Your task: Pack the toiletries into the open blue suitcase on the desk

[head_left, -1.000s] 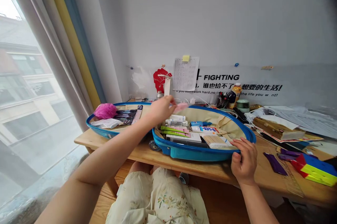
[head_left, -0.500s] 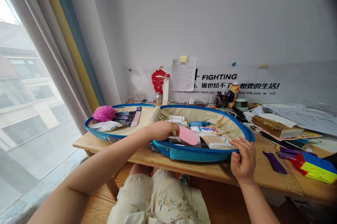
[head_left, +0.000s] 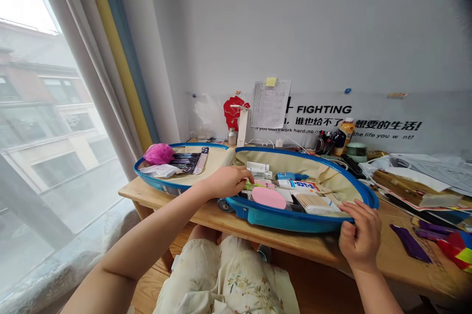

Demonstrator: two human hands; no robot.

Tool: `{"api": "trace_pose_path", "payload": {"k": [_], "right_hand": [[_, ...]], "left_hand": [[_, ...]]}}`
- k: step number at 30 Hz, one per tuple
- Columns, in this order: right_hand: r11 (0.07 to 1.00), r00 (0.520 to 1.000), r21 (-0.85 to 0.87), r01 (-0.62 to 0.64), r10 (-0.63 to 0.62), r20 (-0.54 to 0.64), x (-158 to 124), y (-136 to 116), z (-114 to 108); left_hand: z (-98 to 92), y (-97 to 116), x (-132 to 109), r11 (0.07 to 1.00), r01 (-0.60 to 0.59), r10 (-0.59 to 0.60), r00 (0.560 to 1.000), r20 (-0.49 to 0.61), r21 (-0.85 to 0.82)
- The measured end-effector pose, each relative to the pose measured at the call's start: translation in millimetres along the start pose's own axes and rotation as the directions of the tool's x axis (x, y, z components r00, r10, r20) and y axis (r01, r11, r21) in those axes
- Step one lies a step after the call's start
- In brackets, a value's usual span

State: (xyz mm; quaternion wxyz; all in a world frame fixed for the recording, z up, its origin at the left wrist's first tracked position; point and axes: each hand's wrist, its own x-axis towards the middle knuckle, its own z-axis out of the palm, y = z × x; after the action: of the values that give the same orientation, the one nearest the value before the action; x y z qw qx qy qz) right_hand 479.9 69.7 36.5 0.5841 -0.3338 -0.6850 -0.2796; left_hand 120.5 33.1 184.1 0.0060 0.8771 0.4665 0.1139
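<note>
An open blue suitcase lies on the wooden desk, its right half [head_left: 291,224] close to me and its shallower left half [head_left: 165,186] beside it. My left hand [head_left: 229,181] reaches into the right half, fingertips closed on a thin green item [head_left: 254,184] whose kind I cannot make out. Just in front of the fingers, a flat pink oval object [head_left: 268,198] lies on the other contents. Around it are a toothpaste box [head_left: 298,184], a blue bottle [head_left: 289,176] and a pack of cotton swabs [head_left: 313,202]. My right hand [head_left: 361,230] grips the near right rim.
The left half holds a pink bath puff [head_left: 158,154], dark packaged utensils [head_left: 186,161] and a white packet [head_left: 160,171]. Papers and a brown box [head_left: 400,187] pile up at the right, near purple wrappers [head_left: 410,242] and a colourful cube [head_left: 459,250]. An orange bottle [head_left: 343,137] stands behind.
The pink oval object, tilted at my left fingers before, now lies flat and apart from them. The view has turned slightly left. My right hand stays on the rim.
</note>
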Motion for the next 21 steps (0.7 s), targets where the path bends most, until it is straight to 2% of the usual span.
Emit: {"api": "trace_pose_path", "payload": {"k": [2,4,7,10,12,17,21], "right_hand": [[1.0,1.0,-0.014,-0.008,0.008,0.002,-1,1,1],[1.0,1.0,-0.009,-0.011,0.011,-0.006,-2,2,2],[1.0,0.999,0.017,-0.024,0.025,-0.02,-2,2,2],[0.999,0.999,0.011,-0.038,0.038,-0.015,-2,2,2],[1.0,1.0,0.007,-0.015,0.015,-0.014,-2,2,2],[0.999,1.0,0.041,0.007,-0.006,-0.017,1,2,2],[0.999,1.0,0.023,-0.027,0.027,-0.015,0,1,2]], "left_hand": [[1.3,-9,-10,0.999,0.039,-0.041,0.994,-0.101,-0.024],[0.0,-24,-20,0.99,0.135,-0.139,0.975,-0.171,-0.039],[-5.2,-58,-37,0.929,0.369,-0.366,0.902,-0.23,-0.033],[-10.2,-97,-55,0.784,0.62,-0.603,0.764,-0.228,0.006],[-12.1,-120,-68,0.674,0.738,-0.714,0.662,-0.228,0.033],[-17.8,-160,-95,0.456,0.889,-0.851,0.446,-0.278,0.033],[-26.4,-188,-109,0.311,0.95,-0.899,0.291,-0.327,-0.011]]}}
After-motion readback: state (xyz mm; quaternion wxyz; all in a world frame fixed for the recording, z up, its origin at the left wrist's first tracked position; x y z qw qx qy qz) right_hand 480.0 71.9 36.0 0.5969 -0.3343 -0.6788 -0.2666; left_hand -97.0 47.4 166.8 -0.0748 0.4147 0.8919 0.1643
